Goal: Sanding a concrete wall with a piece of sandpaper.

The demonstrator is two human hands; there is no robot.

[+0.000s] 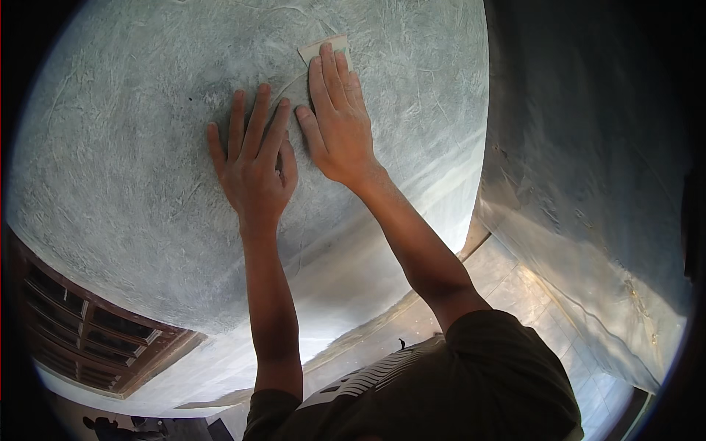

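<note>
A grey, streaky plastered wall fills most of the view. My right hand presses a small pale piece of sandpaper against it, fingers stretched and held together over the sheet. Only the sandpaper's upper edge and corners show; the rest is under the fingers. To the left and slightly lower, my left hand lies against the same wall with fingers spread and nothing in it. Its thumb points toward my right hand, and the two hands are apart.
A brown wooden window frame with bars is set in the wall at lower left. On the right stands another grey wall, past the corner. Light floor tiles show below. Dark items lie at the bottom left.
</note>
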